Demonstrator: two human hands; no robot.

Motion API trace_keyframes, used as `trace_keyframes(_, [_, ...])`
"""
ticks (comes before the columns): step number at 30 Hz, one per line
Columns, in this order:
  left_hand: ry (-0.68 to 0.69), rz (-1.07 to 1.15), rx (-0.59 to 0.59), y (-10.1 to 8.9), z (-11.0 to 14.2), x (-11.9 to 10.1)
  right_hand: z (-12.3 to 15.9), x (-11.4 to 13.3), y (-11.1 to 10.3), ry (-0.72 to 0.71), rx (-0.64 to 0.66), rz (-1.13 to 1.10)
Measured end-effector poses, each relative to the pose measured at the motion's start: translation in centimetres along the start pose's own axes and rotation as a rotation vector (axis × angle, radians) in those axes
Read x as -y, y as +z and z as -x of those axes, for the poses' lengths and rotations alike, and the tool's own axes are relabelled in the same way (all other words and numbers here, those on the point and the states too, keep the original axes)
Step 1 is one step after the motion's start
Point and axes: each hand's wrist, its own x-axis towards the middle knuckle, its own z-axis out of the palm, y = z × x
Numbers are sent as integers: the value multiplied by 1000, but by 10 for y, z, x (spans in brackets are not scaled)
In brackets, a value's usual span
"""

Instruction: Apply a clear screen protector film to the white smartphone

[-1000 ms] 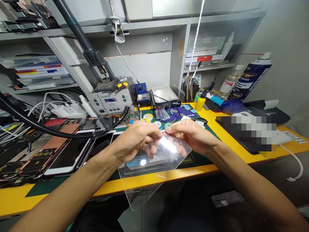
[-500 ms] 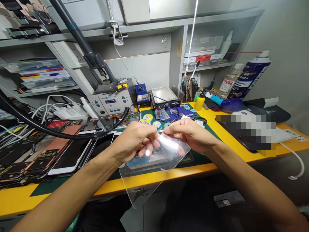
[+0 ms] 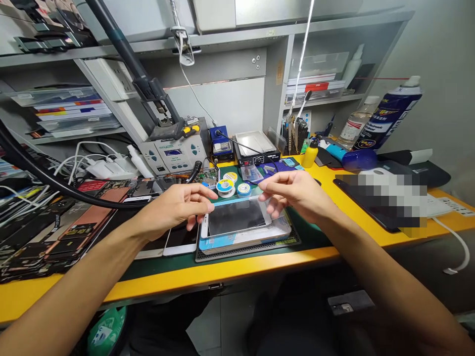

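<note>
Both my hands pinch a clear film [image 3: 237, 200] by its two ends, stretched level just above a white-framed smartphone [image 3: 235, 217]. My left hand [image 3: 176, 207] has thumb and fingertips together at the film's left end. At its right end, my right hand [image 3: 293, 195] pinches it between thumb and forefinger, the other fingers curled below. The phone lies face up, its dark screen showing, on a blue and white box [image 3: 222, 243]. Under that box is a grey perforated mat [image 3: 248, 251]. Whether the film touches the screen I cannot tell.
Opened phones [image 3: 77, 227] and cables crowd the left. Behind stand solder spools [image 3: 225, 185], a grey soldering station [image 3: 172, 153], a hot plate [image 3: 256, 148] and a yellow bottle [image 3: 309, 155]. A spray can [image 3: 389, 116] and a dark tablet [image 3: 363, 202] are at the right.
The clear film, which hung tilted over the table edge, is now flat above the phone. My hands have moved apart, the left one outward, uncovering the phone and box.
</note>
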Motion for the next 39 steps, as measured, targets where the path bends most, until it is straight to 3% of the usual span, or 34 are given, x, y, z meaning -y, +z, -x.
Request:
trace_keyframes(6, [18, -68, -138, 0, -6, 14, -3, -1, 0, -8, -99, 272])
trace_keyframes(10, [37, -132, -175, 1, -8, 17, -5, 1, -8, -6, -61, 421])
trace_keyframes(19, [114, -245, -133, -4, -8, 31, -10, -4, -16, 21, -18, 380])
trace_keyframes(39, [151, -208, -135, -2, -4, 42, -9, -7, -17, 78, -52, 446])
